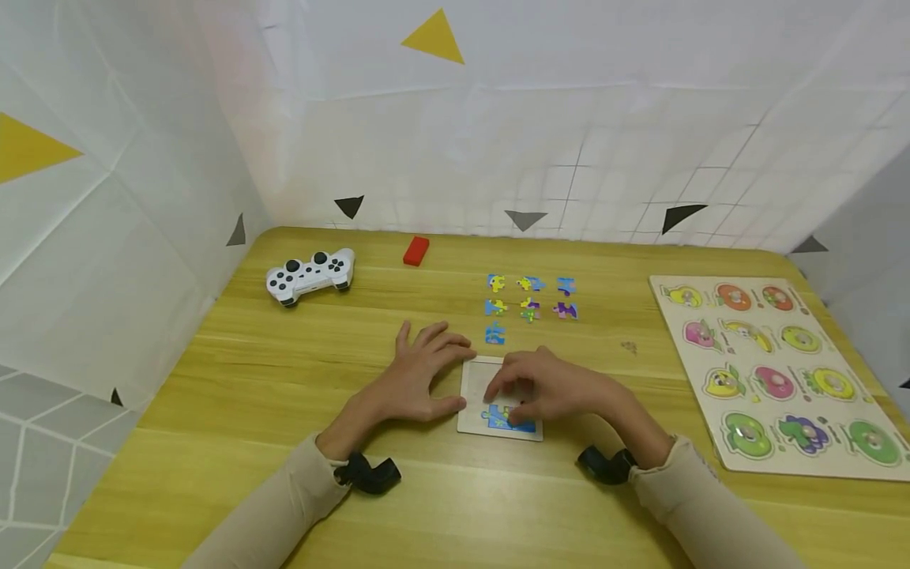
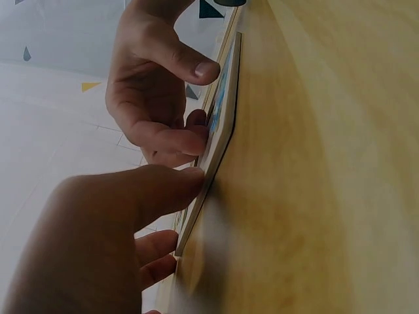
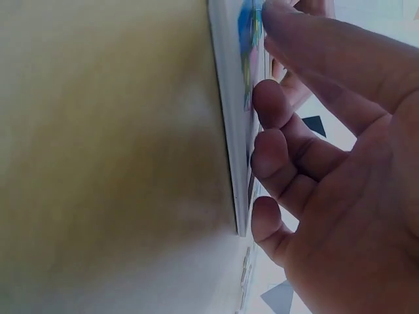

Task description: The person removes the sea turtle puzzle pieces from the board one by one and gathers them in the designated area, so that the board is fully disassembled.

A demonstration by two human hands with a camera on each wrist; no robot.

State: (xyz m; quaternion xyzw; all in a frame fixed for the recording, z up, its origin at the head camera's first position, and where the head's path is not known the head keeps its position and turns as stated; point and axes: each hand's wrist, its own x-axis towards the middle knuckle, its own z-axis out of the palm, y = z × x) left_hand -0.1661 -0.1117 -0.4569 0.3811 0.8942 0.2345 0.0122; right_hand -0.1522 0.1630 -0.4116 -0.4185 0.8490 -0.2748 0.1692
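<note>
A small square puzzle tray (image 1: 465, 427) lies on the table between the hands, with joined blue jigsaw pieces (image 1: 498, 416) along its near side. My left hand (image 1: 419, 379) is spread at the tray's left side. Its thumb touches the left edge, and its forefinger reaches the far left corner. Over the tray is my right hand (image 1: 550, 386), fingers bent down and thumb low over the blue pieces. In the right wrist view its fingertips (image 3: 269, 152) sit close to the tray's surface. No piece shows pinched between them, though the hand hides part of the tray.
Several loose jigsaw pieces (image 1: 529, 308) lie in rows beyond the tray. A white game controller (image 1: 310, 275) is at the far left, near a red block (image 1: 415, 251). On the right lies a wooden fruit puzzle board (image 1: 764, 356). A white patterned curtain (image 1: 498, 142) hangs behind.
</note>
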